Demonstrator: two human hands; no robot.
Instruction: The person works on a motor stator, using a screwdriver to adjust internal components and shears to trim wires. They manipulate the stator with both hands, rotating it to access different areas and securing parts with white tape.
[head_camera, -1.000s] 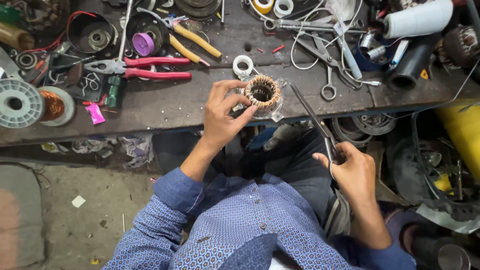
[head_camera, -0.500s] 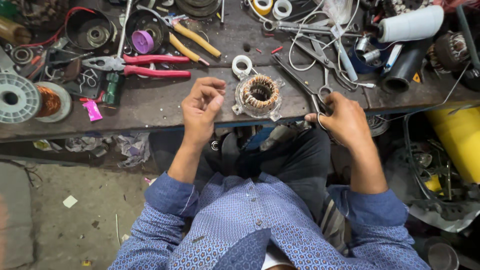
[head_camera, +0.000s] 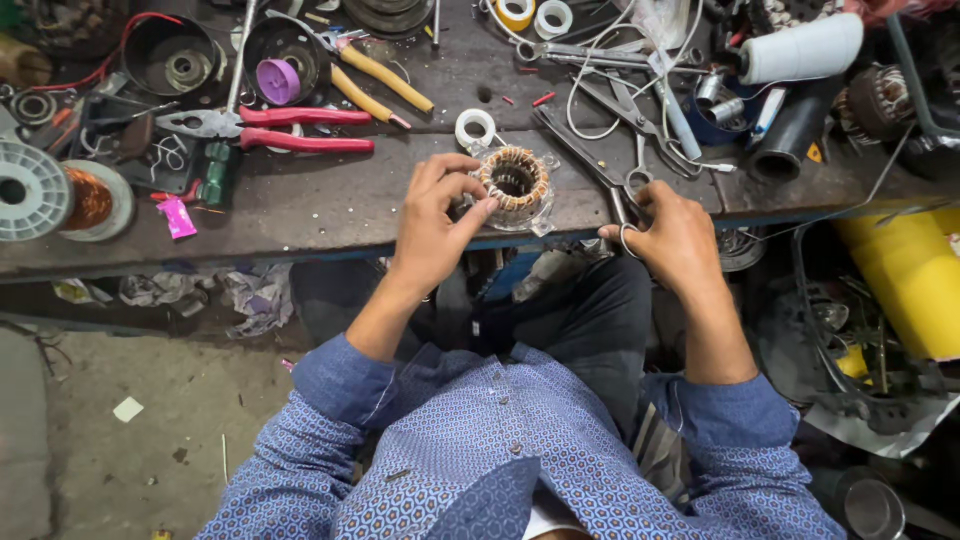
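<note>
Cluttered dark workbench, tools scattered.
Left hand pinches round copper-wound motor stator; right hand grips dark metal scissors.

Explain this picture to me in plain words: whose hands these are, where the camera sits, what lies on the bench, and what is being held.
There is no machine here: a person in a blue patterned shirt works with bare hands. The camera is worn on the person's head and looks straight down, so the arms reach up into the picture. The left hand pinches the rim of a round motor winding, copper wire wound in a ring, at the front edge of the dark workbench. The right hand grips scissors by the finger loops, blades lying on the bench. Nearby lie red-handled pliers, a yellow-handled tool, a copper wire spool and rolls of tape.
</note>
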